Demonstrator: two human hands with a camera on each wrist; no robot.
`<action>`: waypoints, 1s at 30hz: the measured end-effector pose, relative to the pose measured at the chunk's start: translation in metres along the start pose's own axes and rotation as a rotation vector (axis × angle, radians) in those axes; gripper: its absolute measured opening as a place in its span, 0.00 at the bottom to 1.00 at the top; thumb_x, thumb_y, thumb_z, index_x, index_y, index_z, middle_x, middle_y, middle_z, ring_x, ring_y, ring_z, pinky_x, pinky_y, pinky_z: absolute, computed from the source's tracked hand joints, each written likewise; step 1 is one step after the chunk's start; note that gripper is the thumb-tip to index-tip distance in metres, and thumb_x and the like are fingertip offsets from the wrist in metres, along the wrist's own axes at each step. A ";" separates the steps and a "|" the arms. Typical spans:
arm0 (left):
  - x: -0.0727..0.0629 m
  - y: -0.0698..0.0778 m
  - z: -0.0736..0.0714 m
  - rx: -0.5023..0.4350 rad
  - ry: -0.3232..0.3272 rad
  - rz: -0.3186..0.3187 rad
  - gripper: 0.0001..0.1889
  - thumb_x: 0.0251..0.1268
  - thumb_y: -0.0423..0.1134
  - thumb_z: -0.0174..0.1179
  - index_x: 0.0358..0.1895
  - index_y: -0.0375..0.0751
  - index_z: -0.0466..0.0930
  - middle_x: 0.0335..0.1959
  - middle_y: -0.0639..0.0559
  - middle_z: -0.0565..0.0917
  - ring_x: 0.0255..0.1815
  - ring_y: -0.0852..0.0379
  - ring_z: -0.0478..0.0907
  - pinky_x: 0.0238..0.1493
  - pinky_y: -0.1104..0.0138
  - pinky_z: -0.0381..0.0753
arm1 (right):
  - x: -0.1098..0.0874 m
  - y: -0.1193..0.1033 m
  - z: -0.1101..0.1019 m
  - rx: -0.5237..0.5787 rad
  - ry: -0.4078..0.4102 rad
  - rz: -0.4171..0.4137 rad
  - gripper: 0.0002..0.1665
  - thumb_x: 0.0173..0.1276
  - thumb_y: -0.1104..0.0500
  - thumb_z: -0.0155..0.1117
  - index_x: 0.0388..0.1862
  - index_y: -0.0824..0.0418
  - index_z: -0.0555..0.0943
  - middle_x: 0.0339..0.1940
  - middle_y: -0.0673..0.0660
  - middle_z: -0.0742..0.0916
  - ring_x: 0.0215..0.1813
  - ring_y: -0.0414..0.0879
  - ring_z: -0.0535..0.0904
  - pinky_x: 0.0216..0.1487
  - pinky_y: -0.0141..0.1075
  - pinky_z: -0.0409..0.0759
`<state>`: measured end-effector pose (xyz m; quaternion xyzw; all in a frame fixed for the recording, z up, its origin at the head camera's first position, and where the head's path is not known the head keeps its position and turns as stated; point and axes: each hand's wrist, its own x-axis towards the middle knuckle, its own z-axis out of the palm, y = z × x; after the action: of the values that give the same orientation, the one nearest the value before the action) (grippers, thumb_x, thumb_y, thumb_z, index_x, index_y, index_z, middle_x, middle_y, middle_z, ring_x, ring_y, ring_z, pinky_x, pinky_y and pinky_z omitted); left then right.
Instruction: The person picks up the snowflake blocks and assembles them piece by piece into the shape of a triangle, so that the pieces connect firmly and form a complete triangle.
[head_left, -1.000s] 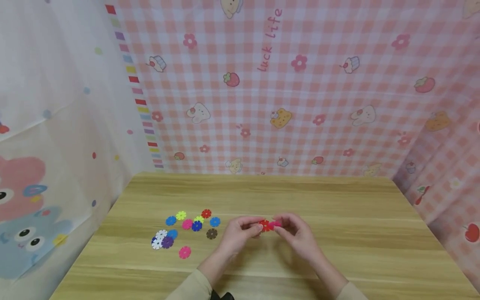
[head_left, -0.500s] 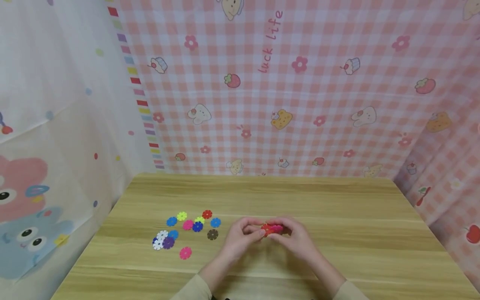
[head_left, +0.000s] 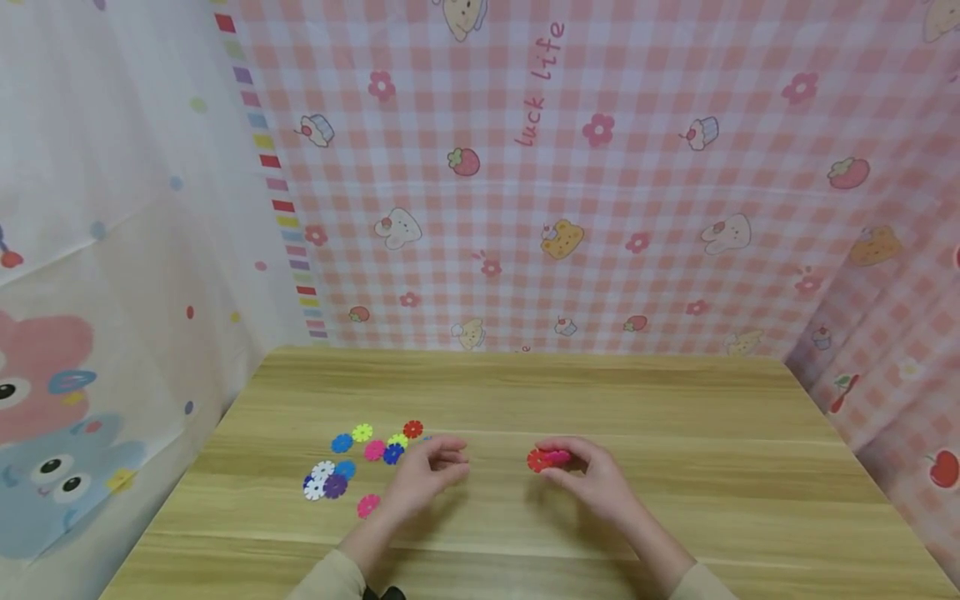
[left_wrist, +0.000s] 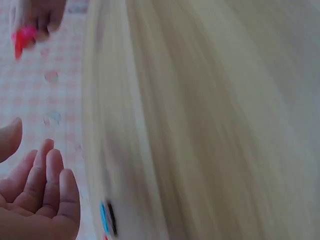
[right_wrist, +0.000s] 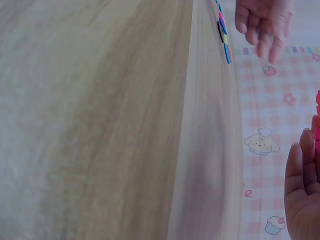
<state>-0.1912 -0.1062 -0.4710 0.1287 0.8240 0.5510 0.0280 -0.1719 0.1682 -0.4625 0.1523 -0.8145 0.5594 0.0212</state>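
Note:
My right hand [head_left: 594,477] pinches a red notched plastic disc [head_left: 536,461] and a pink notched disc [head_left: 557,457], which are together above the table's middle. In the right wrist view only slivers of these discs show at the edge, by the fingers. My left hand [head_left: 422,482] holds nothing; its fingers are relaxed and the thumb stands apart from them, as the left wrist view also shows. It hovers beside the loose discs and covers some of them in the head view. Nearest to it are a dark blue disc [head_left: 393,453] and a pink disc [head_left: 368,506].
Several more notched discs lie flat at the left of the wooden table [head_left: 712,467]: white [head_left: 316,487], purple [head_left: 335,486], light blue [head_left: 342,442], yellow [head_left: 362,432] and red [head_left: 412,429]. A checked pink cloth [head_left: 660,192] hangs behind the table's far edge.
My left hand has let go of the red and pink discs and moved left toward the loose ones. My right hand keeps its hold at nearly the same spot.

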 end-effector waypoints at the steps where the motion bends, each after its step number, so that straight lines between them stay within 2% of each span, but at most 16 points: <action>1: -0.001 -0.003 -0.005 0.007 0.007 -0.002 0.17 0.61 0.32 0.69 0.52 0.29 0.81 0.40 0.46 0.86 0.42 0.52 0.82 0.43 0.68 0.82 | 0.000 0.000 0.000 0.005 -0.002 0.012 0.18 0.62 0.65 0.73 0.52 0.66 0.83 0.42 0.57 0.86 0.42 0.44 0.81 0.46 0.33 0.82; 6: -0.009 -0.015 -0.032 0.060 0.030 -0.017 0.18 0.59 0.31 0.70 0.53 0.29 0.81 0.44 0.42 0.86 0.43 0.49 0.83 0.46 0.65 0.83 | 0.000 0.001 -0.001 0.026 -0.010 0.037 0.19 0.62 0.64 0.73 0.52 0.65 0.83 0.43 0.57 0.86 0.43 0.45 0.81 0.46 0.34 0.82; 12: -0.026 -0.027 -0.062 0.161 0.042 -0.044 0.20 0.58 0.34 0.71 0.53 0.33 0.83 0.47 0.43 0.86 0.46 0.48 0.84 0.50 0.60 0.82 | -0.001 0.002 -0.004 0.041 -0.013 0.023 0.19 0.62 0.64 0.72 0.53 0.66 0.83 0.44 0.58 0.86 0.43 0.45 0.81 0.46 0.33 0.81; 17: -0.038 -0.036 -0.079 0.161 0.070 -0.080 0.18 0.56 0.33 0.72 0.51 0.34 0.84 0.45 0.45 0.87 0.46 0.50 0.83 0.50 0.64 0.82 | -0.002 0.002 -0.005 0.039 -0.015 0.003 0.20 0.62 0.64 0.72 0.53 0.67 0.83 0.44 0.59 0.86 0.43 0.44 0.81 0.46 0.34 0.81; 21: -0.043 -0.042 -0.096 0.151 0.107 -0.074 0.17 0.55 0.30 0.72 0.50 0.32 0.85 0.44 0.43 0.87 0.45 0.49 0.83 0.47 0.68 0.82 | -0.002 0.001 -0.006 0.040 -0.017 0.011 0.20 0.62 0.64 0.72 0.53 0.66 0.83 0.44 0.58 0.86 0.43 0.44 0.81 0.46 0.34 0.81; 23: -0.045 -0.046 -0.107 0.182 0.130 -0.063 0.17 0.56 0.30 0.72 0.50 0.31 0.84 0.44 0.42 0.87 0.44 0.49 0.83 0.45 0.69 0.81 | -0.002 0.000 -0.006 0.043 -0.017 0.020 0.20 0.62 0.64 0.72 0.53 0.66 0.83 0.44 0.58 0.86 0.43 0.45 0.81 0.46 0.34 0.81; 30: -0.050 -0.057 -0.143 0.236 0.196 -0.146 0.20 0.59 0.36 0.71 0.53 0.32 0.83 0.48 0.39 0.86 0.43 0.51 0.84 0.43 0.71 0.80 | -0.002 -0.001 -0.006 0.047 -0.013 0.036 0.20 0.62 0.63 0.73 0.53 0.65 0.83 0.44 0.58 0.86 0.44 0.46 0.80 0.46 0.33 0.81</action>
<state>-0.1797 -0.2678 -0.4723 0.0168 0.8890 0.4568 -0.0277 -0.1703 0.1742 -0.4592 0.1418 -0.8040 0.5775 0.0023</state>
